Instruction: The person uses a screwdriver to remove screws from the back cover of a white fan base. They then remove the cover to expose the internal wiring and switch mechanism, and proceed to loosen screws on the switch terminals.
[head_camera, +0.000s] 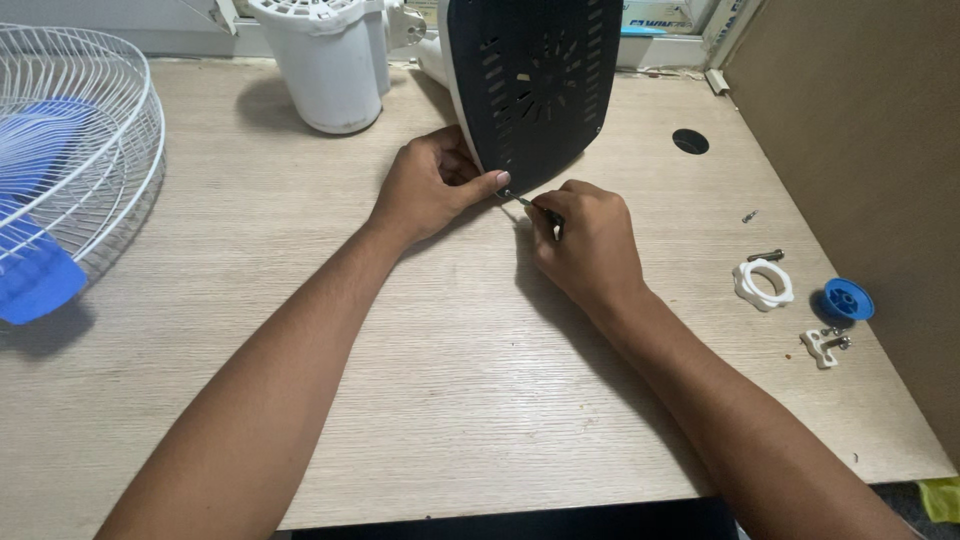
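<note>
So my right hand (590, 240) has its fingers (548, 212) pinched shut around a small screwdriver (527, 204), tip aimed at about 10 o'clock into the bottom edge of the black vented fan cover (530, 85). Looks like that's where a screw sits, though it's too small for me to make out. My left hand (432, 185) is curled closed on the lower left rim of that cover, thumb pressed along the edge, I'd guess to stop it from swinging while the tool turns.

The cover stands upright at 12 o'clock on the wooden surface (470, 380), with the white fan body (330, 65) behind it at 11. Out at 9 o'clock the white wire guard (90, 150) lies with the blue blade (35, 275) tucked in it, well out of my way. At 3 o'clock there's a white ring nut (765, 283), a blue cap (848, 299), a small white clip (822, 347) and loose screws (765, 256), parked together, probably so they don't roll off.
</note>
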